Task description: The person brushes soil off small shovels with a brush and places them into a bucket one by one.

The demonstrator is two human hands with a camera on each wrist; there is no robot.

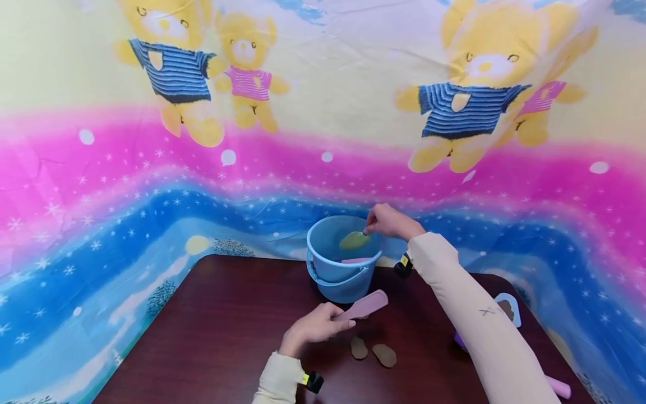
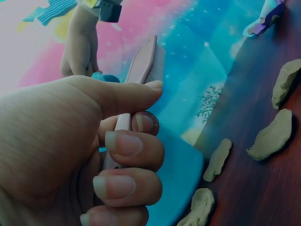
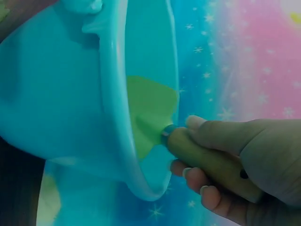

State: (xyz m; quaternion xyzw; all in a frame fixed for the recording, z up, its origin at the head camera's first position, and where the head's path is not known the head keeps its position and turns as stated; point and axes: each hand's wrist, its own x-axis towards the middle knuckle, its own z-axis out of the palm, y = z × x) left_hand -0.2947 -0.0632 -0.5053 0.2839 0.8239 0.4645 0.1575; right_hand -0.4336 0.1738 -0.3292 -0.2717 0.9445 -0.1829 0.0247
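Observation:
My right hand [image 1: 391, 220] grips the wooden handle of a small hand trowel [image 3: 153, 103] with a yellow-green blade. The blade is tilted down inside the mouth of a light blue bucket [image 1: 343, 286], below its rim. Something pink [image 1: 355, 260] also shows inside the bucket; its kind is unclear. In front of the bucket, my left hand [image 1: 314, 326] holds a pink brush [image 1: 363, 306], its fingers curled round the handle in the left wrist view. Pale bristles show along the brush head [image 2: 142, 59]. Flat brown clay-like pieces [image 1: 385, 355] lie on the table near the left hand.
The dark wooden table [image 1: 227, 314] carries the bucket at its far edge. At the right lie a pale-rimmed piece with brown inside [image 1: 507, 308], a purple thing [image 1: 460, 341] partly behind the right sleeve, and a pink rod-like thing [image 1: 559, 387]. A printed bear cloth [image 1: 323, 112] hangs behind.

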